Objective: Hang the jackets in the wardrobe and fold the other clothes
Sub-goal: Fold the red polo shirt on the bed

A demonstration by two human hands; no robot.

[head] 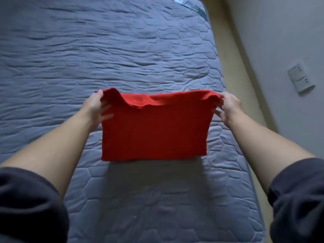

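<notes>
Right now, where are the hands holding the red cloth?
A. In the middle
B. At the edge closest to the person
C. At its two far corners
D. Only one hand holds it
C: the left hand and right hand each pinch a far corner of the red cloth above the mattress.

You held a red garment (154,130) of soft matt cloth, finely knit by the look of it, its top edge rippled and limp. Under it your mattress (122,50) wore a blue-grey quilted fabric, stitched in hexagons, matt and puckered into wrinkles. Your rolled sleeves (26,204) were dark, fuzzy fleece-like cloth. The wall (280,32) looked smooth, flat painted plaster, and the socket plate (300,78) pale smooth plastic.
</notes>
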